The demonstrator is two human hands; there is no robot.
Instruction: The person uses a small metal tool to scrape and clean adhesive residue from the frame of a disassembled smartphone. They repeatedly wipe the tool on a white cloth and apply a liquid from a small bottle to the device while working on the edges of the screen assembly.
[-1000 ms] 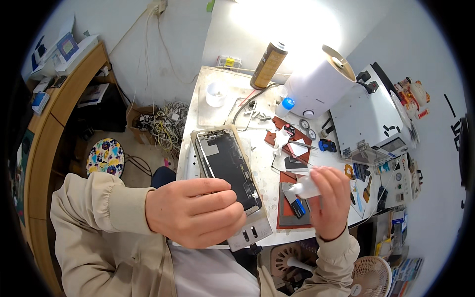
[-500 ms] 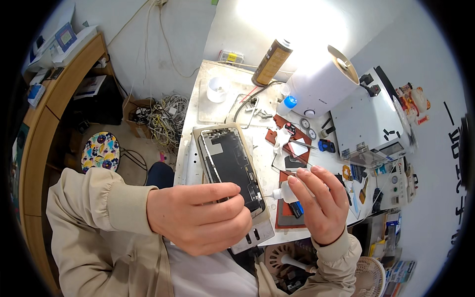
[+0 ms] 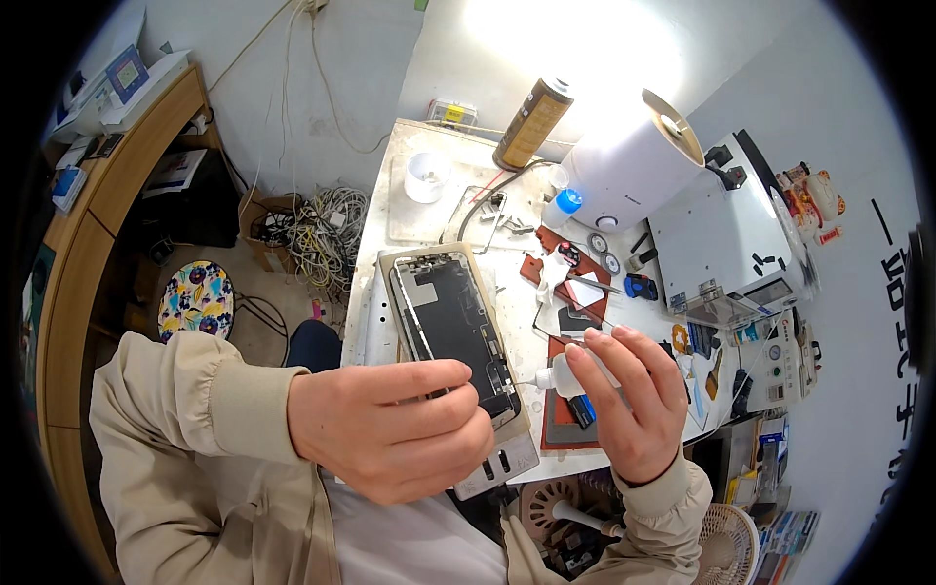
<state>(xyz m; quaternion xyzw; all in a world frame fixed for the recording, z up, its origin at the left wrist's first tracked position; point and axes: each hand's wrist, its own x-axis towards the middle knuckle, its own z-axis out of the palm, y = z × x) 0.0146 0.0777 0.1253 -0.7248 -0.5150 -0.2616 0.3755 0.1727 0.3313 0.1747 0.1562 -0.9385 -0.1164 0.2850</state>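
Note:
A phone screen assembly (image 3: pixel 450 307), its black back facing up in a pale frame, lies on a metal heating plate (image 3: pixel 497 466) at the table's near edge. Over the lower part of the screen my left hand (image 3: pixel 395 429) is closed with its fingertips pinched together. Whatever is between those fingertips is hidden. A small white dropper bottle (image 3: pixel 558 378) with a thin needle tip lies tilted in the fingers of my right hand (image 3: pixel 634 400). Its needle points left, at the lower right edge of the screen.
Behind are a white tub (image 3: pixel 426 176), a brown spray can (image 3: pixel 532 125), a blue-capped bottle (image 3: pixel 563 207) and a white cylindrical appliance (image 3: pixel 634 161). Right of the plate lie red-brown mats (image 3: pixel 561 429) with small tools. A white machine (image 3: pixel 717 229) stands farther right.
The picture has shifted very slightly. Both hands, the dropper bottle and the screen keep practically the same places relative to one another.

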